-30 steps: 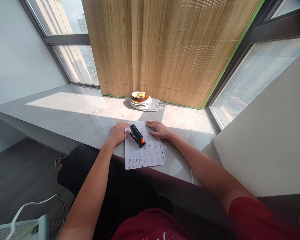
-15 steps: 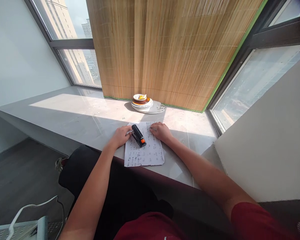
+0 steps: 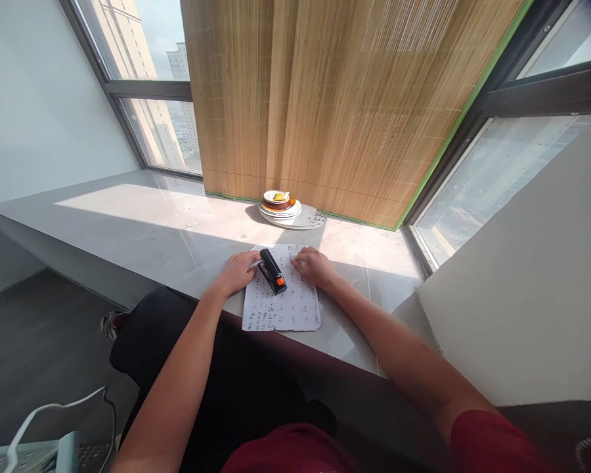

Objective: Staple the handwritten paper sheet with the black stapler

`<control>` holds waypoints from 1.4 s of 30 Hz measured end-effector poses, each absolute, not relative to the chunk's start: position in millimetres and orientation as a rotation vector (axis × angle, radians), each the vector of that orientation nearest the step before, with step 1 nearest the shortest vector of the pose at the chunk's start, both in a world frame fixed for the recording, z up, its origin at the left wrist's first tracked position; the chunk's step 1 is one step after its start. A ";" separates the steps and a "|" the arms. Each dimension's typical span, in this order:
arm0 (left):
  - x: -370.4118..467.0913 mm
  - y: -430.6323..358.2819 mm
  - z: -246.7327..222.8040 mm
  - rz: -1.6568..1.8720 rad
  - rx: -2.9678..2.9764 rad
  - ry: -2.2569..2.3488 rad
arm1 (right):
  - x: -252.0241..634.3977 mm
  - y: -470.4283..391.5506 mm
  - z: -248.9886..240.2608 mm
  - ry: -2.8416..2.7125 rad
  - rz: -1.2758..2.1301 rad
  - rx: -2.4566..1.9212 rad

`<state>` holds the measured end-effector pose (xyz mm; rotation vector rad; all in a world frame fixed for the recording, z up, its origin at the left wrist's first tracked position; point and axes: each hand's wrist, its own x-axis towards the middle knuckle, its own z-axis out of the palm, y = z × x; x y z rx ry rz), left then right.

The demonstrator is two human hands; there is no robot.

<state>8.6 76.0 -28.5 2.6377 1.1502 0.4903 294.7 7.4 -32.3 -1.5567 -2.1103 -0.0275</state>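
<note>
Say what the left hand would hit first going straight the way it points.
Most likely the black stapler, right by the left hand; whether they touch is unclear.

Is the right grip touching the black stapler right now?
Apart. The head view shows it: a strip of the written-on sheet is visible between the right grip and the black stapler.

Bright daylight thru window (image 3: 160,131) (glare on ledge (image 3: 207,217)); flr (image 3: 10,368) dim.

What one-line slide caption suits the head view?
Left hand and right hand flank a black stapler on marked paper, with stacked plates beyond.
</note>
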 end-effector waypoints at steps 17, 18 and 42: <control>9.4 73.9 -28.2 0.485 2.625 1.158 | 310.4 15.2 -33.5 -1.776 0.207 -1.551; 9.3 74.1 -28.8 0.485 2.629 1.160 | 312.4 15.8 -34.0 -1.704 0.283 -1.576; 10.8 69.0 -26.5 0.526 2.656 1.144 | 294.3 9.1 -27.9 -1.303 0.701 -1.567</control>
